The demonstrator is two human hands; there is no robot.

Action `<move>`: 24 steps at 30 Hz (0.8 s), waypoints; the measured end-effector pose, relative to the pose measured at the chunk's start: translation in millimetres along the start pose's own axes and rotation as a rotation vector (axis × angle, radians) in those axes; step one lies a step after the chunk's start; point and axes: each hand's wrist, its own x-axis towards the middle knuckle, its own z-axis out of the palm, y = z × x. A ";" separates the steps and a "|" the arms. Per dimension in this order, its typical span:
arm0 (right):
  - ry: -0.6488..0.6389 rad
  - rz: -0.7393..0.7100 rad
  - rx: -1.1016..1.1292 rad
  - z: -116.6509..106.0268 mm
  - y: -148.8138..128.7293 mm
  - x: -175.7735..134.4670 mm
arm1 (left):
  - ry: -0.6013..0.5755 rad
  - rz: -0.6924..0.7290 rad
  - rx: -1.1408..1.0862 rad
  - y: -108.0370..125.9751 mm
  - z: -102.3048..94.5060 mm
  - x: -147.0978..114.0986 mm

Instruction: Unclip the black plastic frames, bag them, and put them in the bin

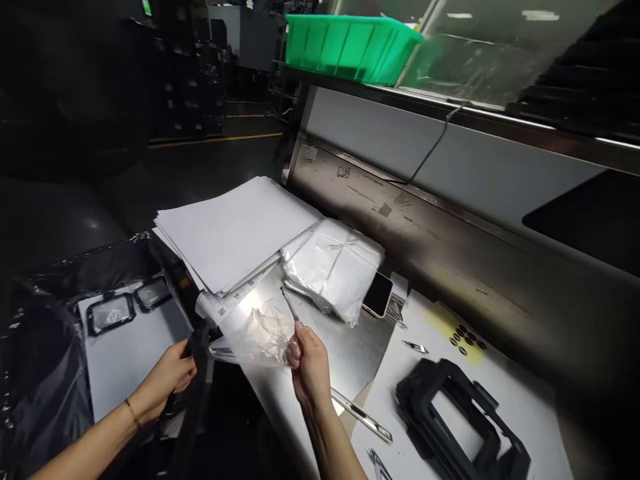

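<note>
Over shiny steel bench, right hand closed round slim silver rod, lower end hidden; beside it, left hand curled, cannot tell if gripping.

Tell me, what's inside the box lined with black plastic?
I can see a white sheet with two black frames on top. Whatever lies under the sheet is covered, and the left hand hides part of it too.
</note>
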 end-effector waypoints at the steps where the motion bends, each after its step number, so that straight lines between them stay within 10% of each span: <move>1: -0.012 0.000 -0.019 7.6 1.1 3.6 | 0.012 0.012 0.009 2.9 -9.9 -5.8; 10: -0.317 0.010 -0.377 98.1 27.3 18.1 | -0.250 -0.010 0.036 28.4 -77.7 -27.3; 24: -1.051 -0.136 -1.104 189.6 77.0 -4.3 | -0.197 0.048 -0.121 8.8 -173.3 -16.6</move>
